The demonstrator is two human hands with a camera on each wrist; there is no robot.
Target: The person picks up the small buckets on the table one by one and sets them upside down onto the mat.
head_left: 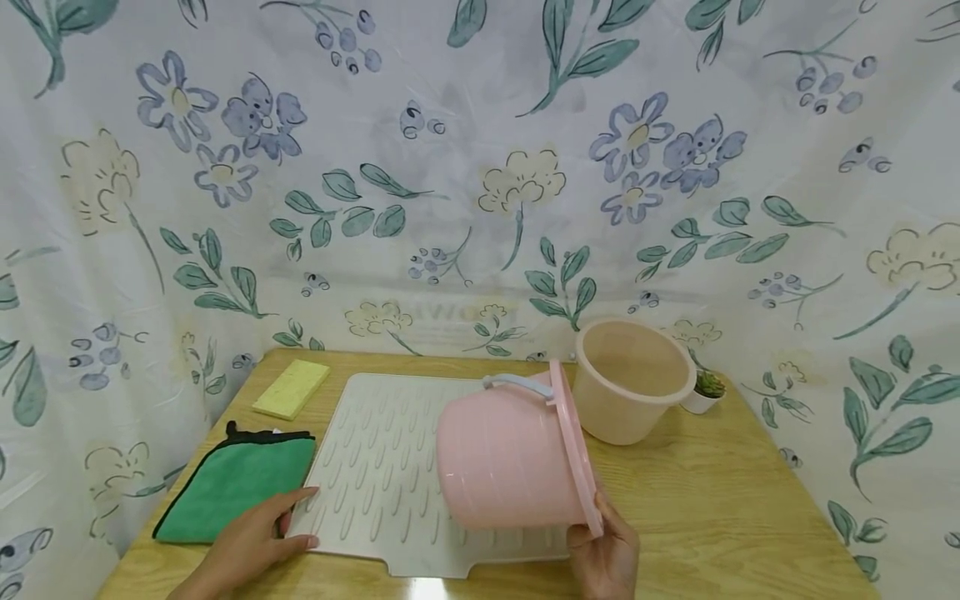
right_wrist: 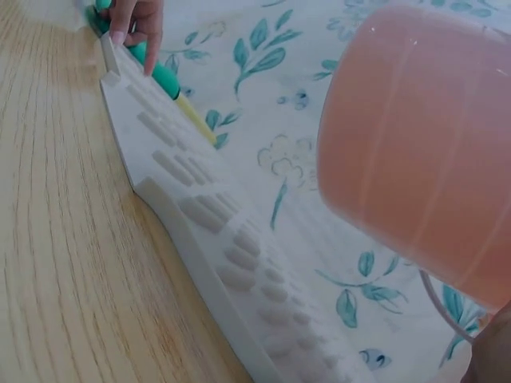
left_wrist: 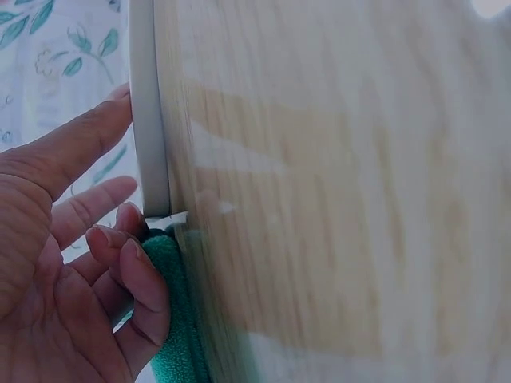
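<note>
Right hand [head_left: 609, 554] grips a smooth pink bucket [head_left: 504, 458], tipped sideways above a white ridged board [head_left: 367, 450].
Left hand [head_left: 251, 537], finger and thumb parted, touches the board's near-left corner; fuzzy green cloth [head_left: 240, 483] beside it, wood-grained desk [head_left: 712, 508] beneath.

Potted plant [head_left: 706, 388] beside beige bucket [head_left: 617, 412]

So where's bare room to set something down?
Widest: the table right of the right hand and pink bucket, in front of the beige bucket and potted plant. Crowded: the left, with green cloth, yellow pad and white tray close together.
</note>
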